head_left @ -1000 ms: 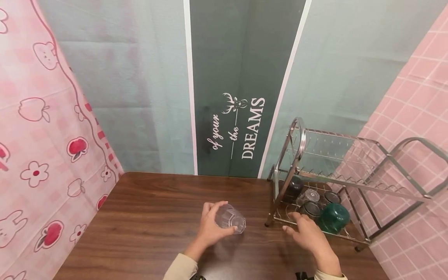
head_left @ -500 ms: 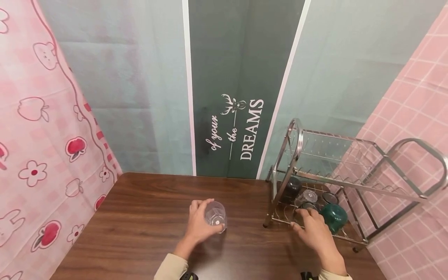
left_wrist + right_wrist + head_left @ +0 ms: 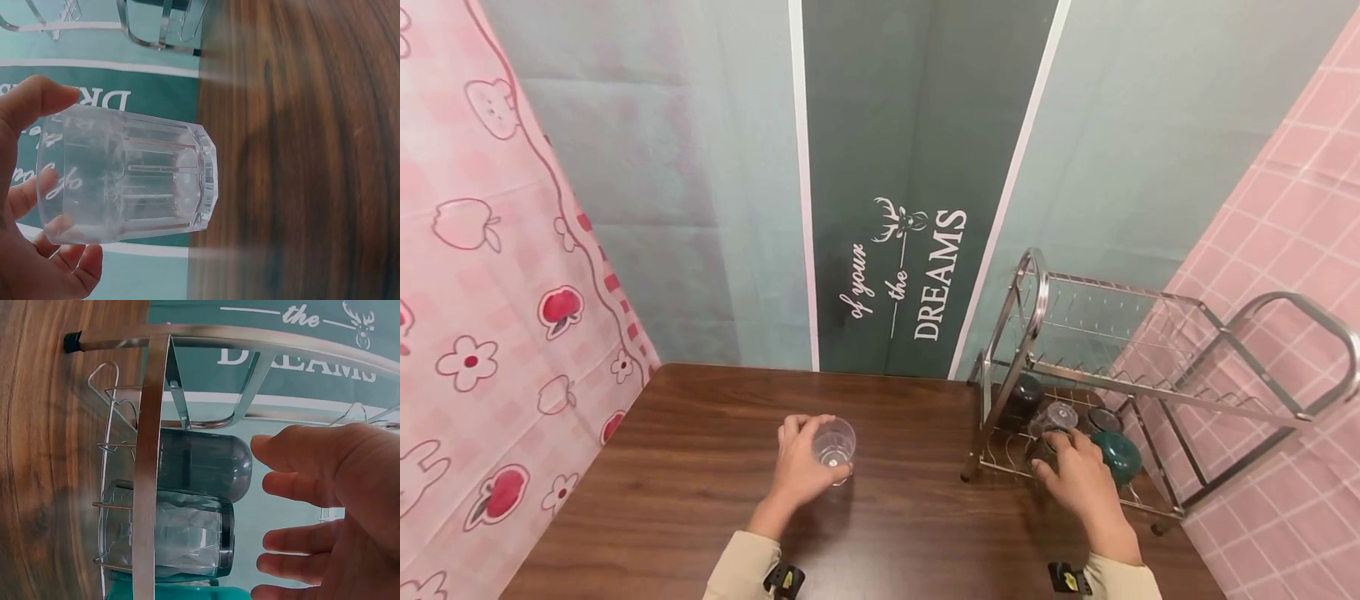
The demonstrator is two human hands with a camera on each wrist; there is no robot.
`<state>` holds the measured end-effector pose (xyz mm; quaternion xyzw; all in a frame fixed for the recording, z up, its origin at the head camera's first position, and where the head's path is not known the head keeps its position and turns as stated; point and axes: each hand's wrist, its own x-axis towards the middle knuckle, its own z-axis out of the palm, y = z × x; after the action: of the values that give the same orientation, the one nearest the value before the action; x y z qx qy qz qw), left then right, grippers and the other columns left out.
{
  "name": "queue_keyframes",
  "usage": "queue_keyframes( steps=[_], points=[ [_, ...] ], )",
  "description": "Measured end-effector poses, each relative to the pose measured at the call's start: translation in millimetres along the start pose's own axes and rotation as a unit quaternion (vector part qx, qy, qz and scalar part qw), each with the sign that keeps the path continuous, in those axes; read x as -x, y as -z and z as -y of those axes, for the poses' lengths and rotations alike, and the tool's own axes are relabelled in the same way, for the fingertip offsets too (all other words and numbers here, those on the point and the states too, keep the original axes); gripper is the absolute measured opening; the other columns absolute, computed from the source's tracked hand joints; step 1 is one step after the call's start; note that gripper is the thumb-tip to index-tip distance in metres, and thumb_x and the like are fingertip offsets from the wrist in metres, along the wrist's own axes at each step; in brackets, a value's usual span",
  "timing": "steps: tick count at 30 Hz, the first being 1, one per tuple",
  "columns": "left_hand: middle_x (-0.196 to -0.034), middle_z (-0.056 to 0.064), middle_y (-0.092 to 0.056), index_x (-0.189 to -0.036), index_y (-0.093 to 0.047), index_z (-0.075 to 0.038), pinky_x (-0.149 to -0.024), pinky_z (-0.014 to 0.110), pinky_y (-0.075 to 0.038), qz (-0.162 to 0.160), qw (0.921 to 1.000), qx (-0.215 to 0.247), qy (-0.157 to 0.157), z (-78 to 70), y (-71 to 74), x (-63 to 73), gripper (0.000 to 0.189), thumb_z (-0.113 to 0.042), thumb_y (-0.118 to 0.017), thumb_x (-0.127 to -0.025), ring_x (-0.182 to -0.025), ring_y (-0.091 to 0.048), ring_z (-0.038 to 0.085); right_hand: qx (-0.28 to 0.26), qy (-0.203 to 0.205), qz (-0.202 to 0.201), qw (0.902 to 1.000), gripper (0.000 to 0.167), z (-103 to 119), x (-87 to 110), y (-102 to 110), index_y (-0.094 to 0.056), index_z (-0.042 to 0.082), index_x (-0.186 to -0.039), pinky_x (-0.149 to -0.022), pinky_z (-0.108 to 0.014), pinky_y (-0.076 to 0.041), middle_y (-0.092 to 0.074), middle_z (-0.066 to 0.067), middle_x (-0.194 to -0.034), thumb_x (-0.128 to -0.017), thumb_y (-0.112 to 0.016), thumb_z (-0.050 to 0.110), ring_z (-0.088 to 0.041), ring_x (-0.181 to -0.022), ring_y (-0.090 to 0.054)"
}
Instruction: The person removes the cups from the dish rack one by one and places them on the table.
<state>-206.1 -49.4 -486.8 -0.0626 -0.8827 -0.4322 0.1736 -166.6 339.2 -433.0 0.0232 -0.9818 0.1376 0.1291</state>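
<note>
My left hand (image 3: 801,462) grips a clear faceted plastic-looking tumbler (image 3: 837,440) by its upper part, thumb on one side and fingers on the other. Its rim faces up and its base points down at the table, as the left wrist view of the tumbler (image 3: 150,175) also shows. At the dish rack's lower shelf, my right hand (image 3: 1081,479) reaches in with fingers spread apart. In the right wrist view a gap separates those fingertips (image 3: 275,540) from a smoky faceted glass (image 3: 187,534) and a dark rounded glass (image 3: 206,464).
The two-tier metal dish rack (image 3: 1040,312) stands at the table's right. Its lower shelf also bears a green glass (image 3: 1117,458) and a clear one (image 3: 1062,413). The brown wooden table (image 3: 700,467) ends at a printed curtain (image 3: 737,208); pink cloths hang either side.
My left hand has carried the tumbler leftward, turning it from tilted to nearly upright. My right hand has moved right and further over the glasses on the lower shelf.
</note>
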Motion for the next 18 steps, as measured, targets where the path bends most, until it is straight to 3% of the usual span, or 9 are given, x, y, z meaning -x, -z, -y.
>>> queue_keyframes(
  steps=[18],
  points=[
    [-0.112,0.014,-0.04,-0.111,-0.063,-0.012,-0.078,0.049,-0.042,-0.003,0.9984,-0.046,0.031,26.6,21.4,-19.1,0.067,-0.028,-0.086,-0.05,-0.105,-0.033,0.031,0.022,-0.002,0.006,0.9997,0.048,-21,-9.4,-2,-0.055,-0.009,-0.114,-0.07,-0.067,-0.038,-0.04,-0.041,-0.118,-0.078,-0.071,0.018,-0.06,-0.103,-0.038]
  ],
)
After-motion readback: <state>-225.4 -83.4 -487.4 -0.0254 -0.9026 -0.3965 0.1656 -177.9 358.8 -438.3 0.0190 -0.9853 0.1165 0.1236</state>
